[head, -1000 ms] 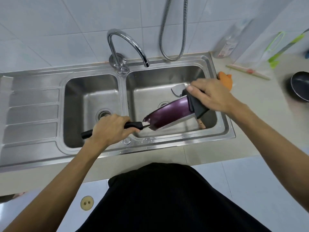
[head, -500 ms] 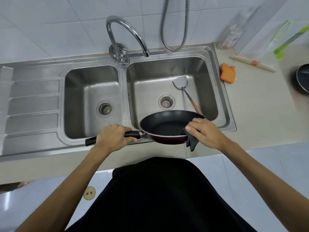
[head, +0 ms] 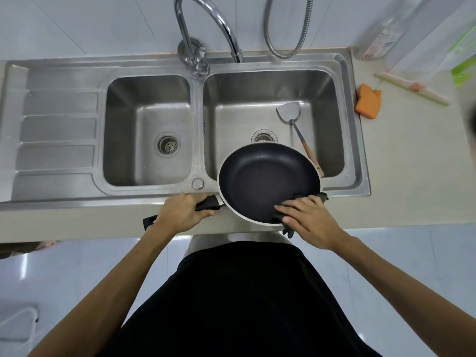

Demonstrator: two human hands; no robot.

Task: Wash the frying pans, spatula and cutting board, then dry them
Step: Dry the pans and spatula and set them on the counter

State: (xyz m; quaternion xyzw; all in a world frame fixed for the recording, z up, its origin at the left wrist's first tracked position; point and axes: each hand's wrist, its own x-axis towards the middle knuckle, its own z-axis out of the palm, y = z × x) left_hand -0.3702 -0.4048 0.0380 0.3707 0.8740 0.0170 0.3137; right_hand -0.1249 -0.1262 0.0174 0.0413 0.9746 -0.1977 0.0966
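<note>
At the sink (head: 154,65), I hold a frying pan (head: 268,181) face up and about level over the front edge of the right basin (head: 257,99), its near side reaching out over the counter (head: 412,163) lip. The pan is round and shallow, matte black inside, with a thin pale rim around it and a black handle (head: 210,203) pointing to my left. No food or suds are visible on its inner surface.

My left hand (head: 180,212) is wrapped round the handle, whose end sticks out past the heel of the hand. My right hand (head: 309,220) works a dark cloth (head: 320,195) at the pan's near right side: the fingers lie nearly straight on the cloth inside the pan, the thumb sits at the outer side of the rim, and cloth and rim are pinched between them. A corner of the cloth hangs below the rim.

Behind the pan, a spatula (head: 288,112) with a metal blade and a wooden grip lies on the basin floor, the grip end hidden by the pan's rim. The left basin (head: 146,130) holds only its drain. A curved tap (head: 206,19) stands over the divider and a metal hose (head: 286,47) loops down the tiled wall. An orange sponge (head: 368,100) lies on the counter just beside the sink's right edge.
</note>
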